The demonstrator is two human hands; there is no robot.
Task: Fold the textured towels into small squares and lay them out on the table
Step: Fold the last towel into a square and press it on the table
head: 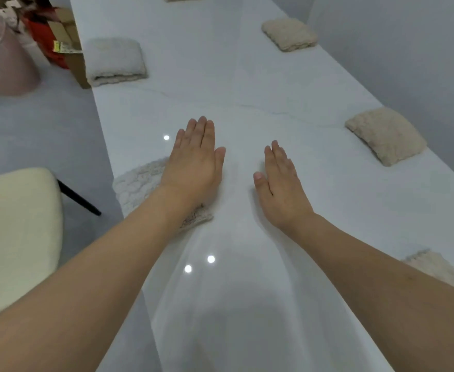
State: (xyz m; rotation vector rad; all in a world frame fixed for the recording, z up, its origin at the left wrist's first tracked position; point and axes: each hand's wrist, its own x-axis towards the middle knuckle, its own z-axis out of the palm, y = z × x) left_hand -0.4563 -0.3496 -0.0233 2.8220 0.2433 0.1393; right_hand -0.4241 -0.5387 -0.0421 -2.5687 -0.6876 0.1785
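Towels [385, 135] lie folded into plump, nubbly beige and white squares.

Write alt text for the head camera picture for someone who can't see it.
Two bare hands, left hand and right hand, stretch out flat over a glossy white table. Folded textured towels line both table edges, one under the left forearm.

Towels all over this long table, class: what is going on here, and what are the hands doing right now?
A person is laying folded towels out on a long white table. Both the left hand and the right hand are flat and open, holding nothing. A folded whitish towel lies partly under the left forearm. More folded squares line the edges: a white towel on the left, and beige towels on the right.
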